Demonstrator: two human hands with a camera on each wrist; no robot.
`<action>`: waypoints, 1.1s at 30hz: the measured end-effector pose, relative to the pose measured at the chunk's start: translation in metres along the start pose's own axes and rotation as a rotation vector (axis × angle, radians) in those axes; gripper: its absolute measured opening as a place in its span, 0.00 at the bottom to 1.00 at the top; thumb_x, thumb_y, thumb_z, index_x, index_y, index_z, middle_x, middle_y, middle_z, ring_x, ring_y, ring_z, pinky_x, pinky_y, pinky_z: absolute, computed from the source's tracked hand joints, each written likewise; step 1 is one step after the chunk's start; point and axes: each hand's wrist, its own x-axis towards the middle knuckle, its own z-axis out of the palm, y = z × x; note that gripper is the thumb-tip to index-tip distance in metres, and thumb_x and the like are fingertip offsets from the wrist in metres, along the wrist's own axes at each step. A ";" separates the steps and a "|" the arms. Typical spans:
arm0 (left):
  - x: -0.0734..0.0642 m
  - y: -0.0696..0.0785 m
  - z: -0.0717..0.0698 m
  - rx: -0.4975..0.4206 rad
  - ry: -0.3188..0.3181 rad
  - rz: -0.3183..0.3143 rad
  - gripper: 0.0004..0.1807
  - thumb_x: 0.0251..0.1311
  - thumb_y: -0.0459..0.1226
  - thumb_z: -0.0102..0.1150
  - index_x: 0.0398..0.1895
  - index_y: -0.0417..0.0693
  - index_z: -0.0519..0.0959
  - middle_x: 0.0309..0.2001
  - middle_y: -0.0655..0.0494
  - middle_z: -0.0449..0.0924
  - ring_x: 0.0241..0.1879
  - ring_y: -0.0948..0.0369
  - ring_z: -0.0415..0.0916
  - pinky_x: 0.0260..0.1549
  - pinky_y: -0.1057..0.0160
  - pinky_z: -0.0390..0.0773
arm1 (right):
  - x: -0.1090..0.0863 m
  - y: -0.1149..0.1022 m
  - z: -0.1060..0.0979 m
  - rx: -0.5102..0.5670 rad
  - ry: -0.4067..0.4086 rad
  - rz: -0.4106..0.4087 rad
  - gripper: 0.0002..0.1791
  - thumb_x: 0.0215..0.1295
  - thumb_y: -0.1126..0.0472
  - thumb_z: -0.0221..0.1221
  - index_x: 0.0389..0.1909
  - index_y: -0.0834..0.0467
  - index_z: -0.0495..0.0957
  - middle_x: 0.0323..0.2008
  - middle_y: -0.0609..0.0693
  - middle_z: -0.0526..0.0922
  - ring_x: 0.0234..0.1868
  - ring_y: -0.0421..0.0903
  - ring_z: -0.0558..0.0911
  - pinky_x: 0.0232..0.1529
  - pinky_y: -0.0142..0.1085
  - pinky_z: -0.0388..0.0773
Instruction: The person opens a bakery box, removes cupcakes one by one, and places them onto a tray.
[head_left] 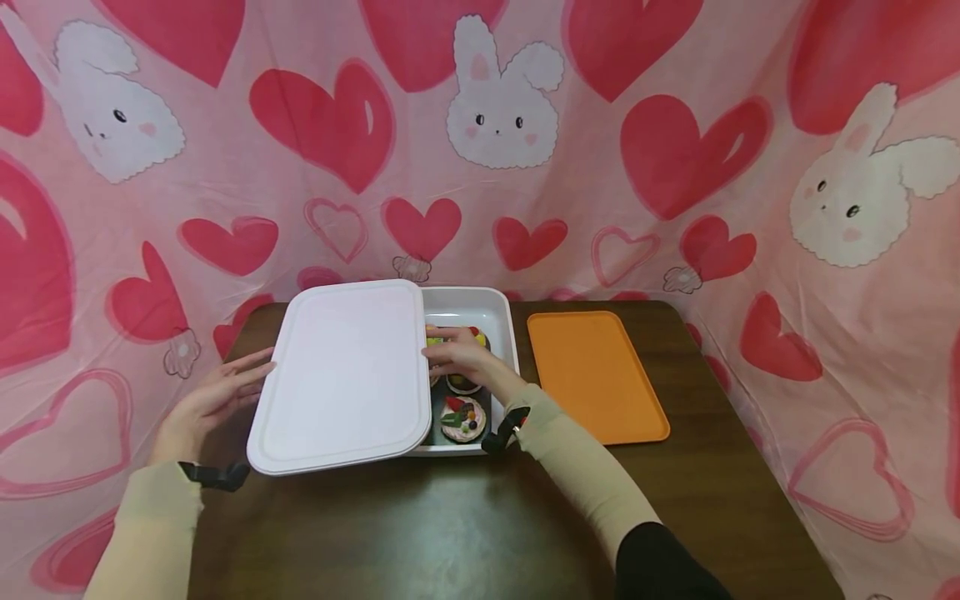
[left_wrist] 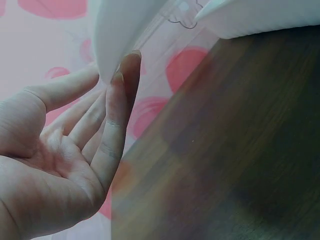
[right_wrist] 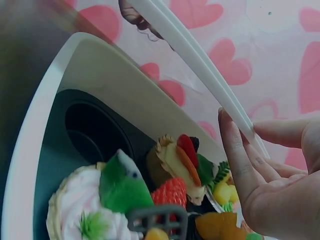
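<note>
Pale cream fabric sleeves (head_left: 153, 525) cover both forearms, with a slim black band (head_left: 213, 476) at the left wrist, another black band (head_left: 504, 432) at the right, and a black fabric sleeve (head_left: 663, 567) higher up the right arm.

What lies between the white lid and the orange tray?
In the head view: the uncovered side of the white box with fruit-topped tarts inside, the right hand above them, then a narrow strip of brown tabletop.
</note>
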 end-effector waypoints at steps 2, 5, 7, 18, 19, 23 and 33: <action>-0.002 0.000 -0.003 0.000 0.003 -0.002 0.16 0.84 0.41 0.55 0.49 0.83 0.85 0.44 0.75 0.92 0.44 0.70 0.93 0.46 0.70 0.91 | 0.002 0.000 0.005 -0.004 0.005 0.004 0.31 0.75 0.72 0.62 0.78 0.66 0.73 0.57 0.67 0.91 0.32 0.39 0.90 0.67 0.60 0.85; -0.004 -0.001 -0.007 0.002 0.015 -0.008 0.16 0.84 0.42 0.56 0.50 0.82 0.85 0.44 0.75 0.92 0.44 0.70 0.93 0.45 0.71 0.90 | 0.004 0.000 0.010 -0.006 0.009 0.004 0.31 0.75 0.71 0.63 0.77 0.67 0.73 0.54 0.66 0.91 0.33 0.41 0.90 0.64 0.58 0.87; -0.005 -0.002 -0.009 0.001 0.022 -0.009 0.16 0.84 0.41 0.55 0.50 0.82 0.85 0.44 0.75 0.92 0.43 0.70 0.93 0.45 0.71 0.91 | 0.004 0.000 0.013 -0.007 0.010 0.006 0.30 0.75 0.71 0.63 0.77 0.67 0.73 0.49 0.63 0.92 0.33 0.41 0.89 0.57 0.51 0.92; -0.016 -0.004 -0.018 0.126 0.066 0.014 0.15 0.84 0.45 0.56 0.63 0.78 0.80 0.43 0.79 0.91 0.43 0.73 0.92 0.45 0.72 0.89 | 0.010 0.002 0.031 -0.024 0.021 -0.009 0.32 0.76 0.71 0.62 0.79 0.67 0.70 0.80 0.63 0.68 0.39 0.44 0.91 0.46 0.40 0.94; -0.018 -0.005 -0.019 0.144 0.077 0.012 0.16 0.83 0.45 0.56 0.67 0.76 0.79 0.43 0.80 0.91 0.43 0.74 0.92 0.45 0.73 0.89 | 0.010 0.002 0.033 -0.034 0.020 -0.011 0.32 0.76 0.71 0.62 0.79 0.67 0.70 0.80 0.62 0.68 0.40 0.45 0.91 0.46 0.40 0.94; -0.022 -0.005 -0.024 0.239 0.100 0.003 0.32 0.83 0.49 0.56 0.85 0.60 0.66 0.43 0.83 0.89 0.43 0.75 0.90 0.46 0.73 0.89 | 0.010 0.000 0.040 -0.067 0.015 -0.015 0.33 0.77 0.69 0.63 0.80 0.66 0.69 0.77 0.64 0.70 0.44 0.46 0.90 0.51 0.44 0.94; -0.027 -0.008 -0.026 0.336 0.165 -0.012 0.47 0.83 0.53 0.56 0.89 0.35 0.47 0.40 0.87 0.86 0.41 0.77 0.89 0.45 0.72 0.89 | 0.011 -0.001 0.052 -0.099 0.029 -0.016 0.35 0.76 0.71 0.63 0.82 0.63 0.68 0.61 0.72 0.87 0.40 0.45 0.91 0.47 0.44 0.94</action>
